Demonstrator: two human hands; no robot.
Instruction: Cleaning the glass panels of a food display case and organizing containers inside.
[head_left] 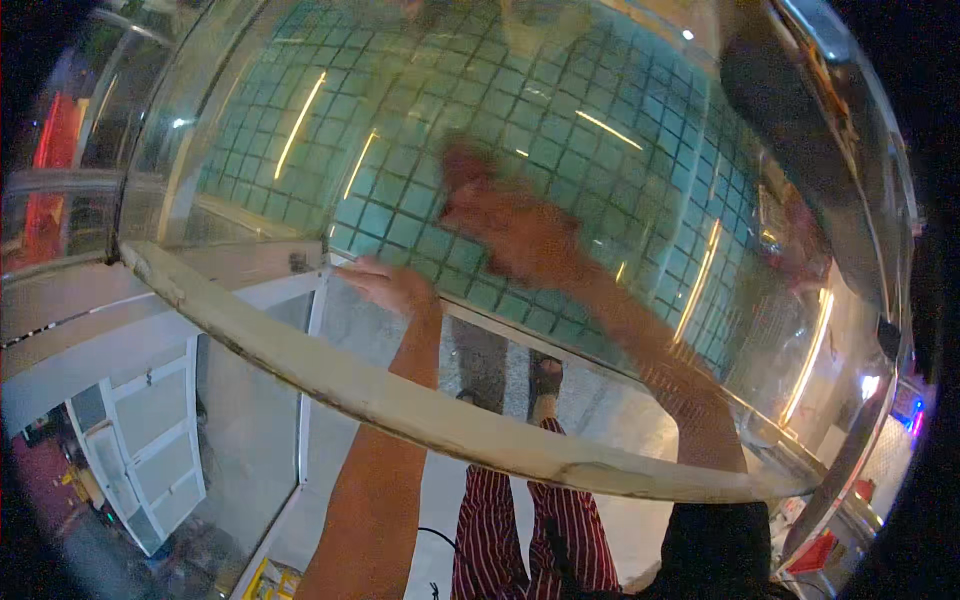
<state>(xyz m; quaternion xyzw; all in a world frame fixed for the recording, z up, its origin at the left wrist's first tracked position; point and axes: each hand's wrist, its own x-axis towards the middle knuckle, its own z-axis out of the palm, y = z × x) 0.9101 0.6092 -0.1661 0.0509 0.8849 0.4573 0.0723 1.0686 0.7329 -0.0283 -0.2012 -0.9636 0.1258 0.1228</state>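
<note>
A green tiled surface (390, 215) spreads out in front of me, with light strips mirrored across it. Over its middle is my right hand (525, 238), smeared by motion; I cannot make out its fingers or whether anything is in them. My left hand (395, 288) lies at the near left edge of the tiles, fingers stretched out and nothing visible in them. A curved cream band (350, 385) crosses the view in front of both forearms, and clear, shiny material seems to rise above it.
White-framed panels (150, 440) stand low on the left. Red upright shapes (48, 170) show at the far left. Below the tiles are my striped trousers (490, 530) and a dark shoe (546, 372) on a pale floor. A red object (808, 552) sits at the lower right.
</note>
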